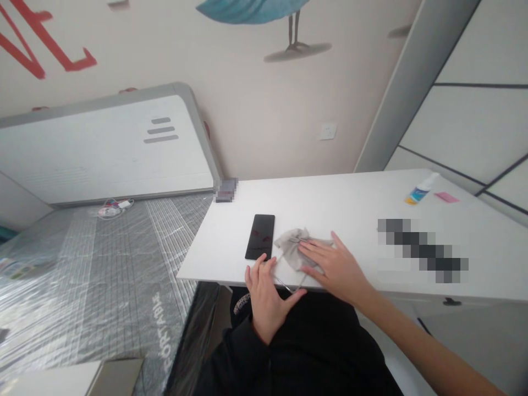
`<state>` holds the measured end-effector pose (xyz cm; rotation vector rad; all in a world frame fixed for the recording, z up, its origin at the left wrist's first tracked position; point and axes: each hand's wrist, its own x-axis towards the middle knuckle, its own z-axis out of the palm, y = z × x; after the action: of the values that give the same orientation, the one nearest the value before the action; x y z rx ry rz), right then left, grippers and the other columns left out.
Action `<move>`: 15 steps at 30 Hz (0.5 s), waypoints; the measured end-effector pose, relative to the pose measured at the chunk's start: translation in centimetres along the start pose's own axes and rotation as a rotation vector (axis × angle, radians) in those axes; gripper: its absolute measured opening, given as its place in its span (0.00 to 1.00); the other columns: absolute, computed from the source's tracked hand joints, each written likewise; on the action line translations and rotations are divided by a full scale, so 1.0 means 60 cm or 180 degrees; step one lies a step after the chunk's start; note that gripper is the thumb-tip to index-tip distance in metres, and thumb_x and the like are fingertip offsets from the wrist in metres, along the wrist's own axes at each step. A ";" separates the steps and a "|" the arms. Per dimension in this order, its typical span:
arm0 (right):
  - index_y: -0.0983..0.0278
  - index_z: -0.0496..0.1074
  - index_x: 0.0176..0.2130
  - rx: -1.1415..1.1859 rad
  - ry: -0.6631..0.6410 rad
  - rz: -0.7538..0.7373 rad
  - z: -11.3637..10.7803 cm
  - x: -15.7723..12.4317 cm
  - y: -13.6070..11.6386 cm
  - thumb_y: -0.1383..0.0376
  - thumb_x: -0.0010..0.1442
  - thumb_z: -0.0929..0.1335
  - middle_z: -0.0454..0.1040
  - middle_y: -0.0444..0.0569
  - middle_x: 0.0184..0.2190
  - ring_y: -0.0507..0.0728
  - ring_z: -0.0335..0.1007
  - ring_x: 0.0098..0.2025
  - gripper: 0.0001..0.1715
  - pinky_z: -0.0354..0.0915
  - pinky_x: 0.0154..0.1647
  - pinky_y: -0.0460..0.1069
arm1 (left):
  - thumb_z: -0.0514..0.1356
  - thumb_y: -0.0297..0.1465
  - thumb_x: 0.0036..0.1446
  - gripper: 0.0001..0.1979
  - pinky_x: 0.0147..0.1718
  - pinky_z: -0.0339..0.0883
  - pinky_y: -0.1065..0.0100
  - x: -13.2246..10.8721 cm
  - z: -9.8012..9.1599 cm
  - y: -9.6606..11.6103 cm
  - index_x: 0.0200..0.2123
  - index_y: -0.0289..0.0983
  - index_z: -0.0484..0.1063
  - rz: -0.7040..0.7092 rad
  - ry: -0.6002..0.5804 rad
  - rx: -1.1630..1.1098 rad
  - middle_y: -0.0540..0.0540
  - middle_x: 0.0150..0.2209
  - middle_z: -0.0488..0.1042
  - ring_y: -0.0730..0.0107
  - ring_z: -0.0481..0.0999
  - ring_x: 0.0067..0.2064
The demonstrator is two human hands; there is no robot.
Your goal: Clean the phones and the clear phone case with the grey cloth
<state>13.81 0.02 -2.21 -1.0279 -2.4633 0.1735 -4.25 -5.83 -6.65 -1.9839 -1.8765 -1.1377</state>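
Observation:
My left hand (268, 294) is at the front edge of the white table (330, 198). Its thumb and fingers are spread around a clear, thin-edged piece (284, 284), which they steady by its sides. Much of that piece is covered by a crumpled light grey cloth (292, 250), so its exact kind cannot be made out. Pressing down on the cloth with its fingers is my right hand (330, 264), the thumb lying lower and apart. A black smartphone (260, 236) lies face up on the table, just beyond my left fingertips.
A small spray bottle (421, 190) lies at the far right beside a pink slip (446, 197). Blurred-out dark items are on the right of the table and at its back left corner (226, 190). A plastic-wrapped mattress (124, 264) adjoins the left.

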 end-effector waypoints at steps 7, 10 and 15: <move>0.61 0.73 0.63 -0.0037 0.0047 -0.0021 0.005 -0.011 0.003 0.42 0.73 0.56 0.76 0.59 0.61 0.71 0.73 0.63 0.37 0.44 0.71 0.78 | 0.73 0.46 0.51 0.39 0.66 0.52 0.44 0.002 -0.003 0.000 0.59 0.36 0.62 0.0010 0.0044 -0.0019 0.33 0.54 0.78 0.44 0.74 0.62; 0.66 0.71 0.64 0.0127 -0.0111 -0.0470 0.007 -0.019 0.003 0.30 0.63 0.60 0.74 0.61 0.62 0.73 0.69 0.65 0.52 0.47 0.73 0.74 | 0.72 0.46 0.52 0.39 0.65 0.53 0.45 0.003 -0.006 0.001 0.59 0.35 0.62 0.0052 -0.0010 0.0028 0.33 0.56 0.77 0.45 0.74 0.62; 0.63 0.75 0.61 -0.0082 0.0081 -0.0052 0.007 -0.020 0.005 0.38 0.72 0.52 0.76 0.60 0.61 0.72 0.73 0.63 0.44 0.44 0.71 0.79 | 0.73 0.47 0.51 0.40 0.65 0.53 0.45 0.002 -0.004 0.000 0.60 0.35 0.61 0.0039 0.0051 -0.0017 0.33 0.55 0.77 0.45 0.74 0.62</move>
<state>14.54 -0.60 -3.08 -1.0141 -2.4563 0.1230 -4.38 -5.89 -6.42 -1.9805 -1.8530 -1.1530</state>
